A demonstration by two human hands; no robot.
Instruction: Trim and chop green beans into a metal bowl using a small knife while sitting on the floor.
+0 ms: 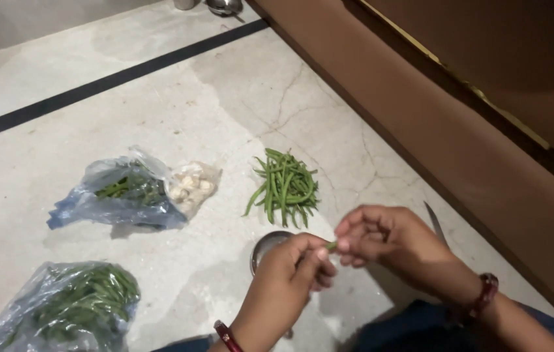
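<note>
Nearest the camera, the left hand (293, 264) and the right hand (374, 236) meet above the floor (179, 111). Both grips are pressed together on one green bean (332, 246), each pinching it between thumb and fingertips, so that only a short piece of the bean shows between them. Holding it at two points close together suits snapping or stripping an end (this is a judgement, not a thing seen).

Directly below the left hand sits a small steel bowl (265, 246), partly hidden by the fingers; its position under the bean suggests it is there to catch pieces.

Just behind the right hand, a knife blade (434, 223) lies on the floor near the wooden cabinet base (459, 163).

At lower left lies a clear plastic bag of greens (71, 303). Farther out, a bluish bag of greens (117, 192) touches a small bag of pale lumps (191, 188).

Beyond the bowl, a loose pile of green beans (284, 189) lies within easy reach. Steel vessels (224, 6) stand at the far edge.
</note>
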